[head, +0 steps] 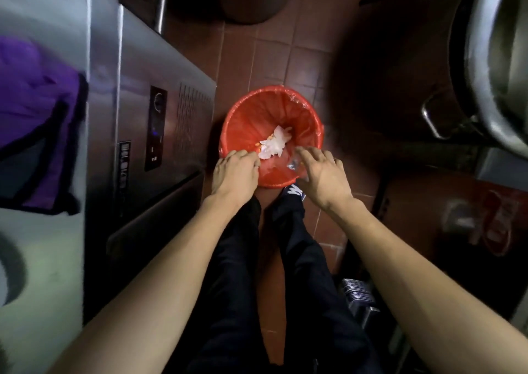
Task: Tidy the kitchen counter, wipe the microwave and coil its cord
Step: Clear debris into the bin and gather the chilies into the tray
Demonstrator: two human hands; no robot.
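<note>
1. Head view, looking straight down at a red-brown tiled floor (297, 65). A red bin (248, 116) with a red plastic liner stands on the floor at frame centre, directly ahead of the person's feet.
2. Inside the bin: crumpled white paper waste (274, 142) with a few small orange scraps at its 9 o'clock edge. Clear plastic wrap (294, 163) lies at the paper's 5 o'clock, near the bin's near rim.
3. Left hand (235, 170): over the bin's rim at about 7 o'clock, fingers curled down toward the paper. Cannot tell whether they pinch the liner, the paper, or nothing.
4. Right hand (325, 173): over the rim at about 5 o'clock, fingers spread and fairly straight, held wide, tips just above or touching the clear plastic; contact cannot be told.
5. Both forearms bare, reaching in from the bottom corners. Dark trousers and a dark shoe with white marking (294, 192) show between them.
6. At 9 o'clock of the bin: a stainless steel cabinet (134, 88) with a black control panel (155, 128). A purple cloth (37, 88), blurred, lies on top of the desk at far left.
7. At 2 o'clock: a large steel pot (497, 59) with a side handle, partly out of frame.
8. The microwave and its cord are out of view.
</note>
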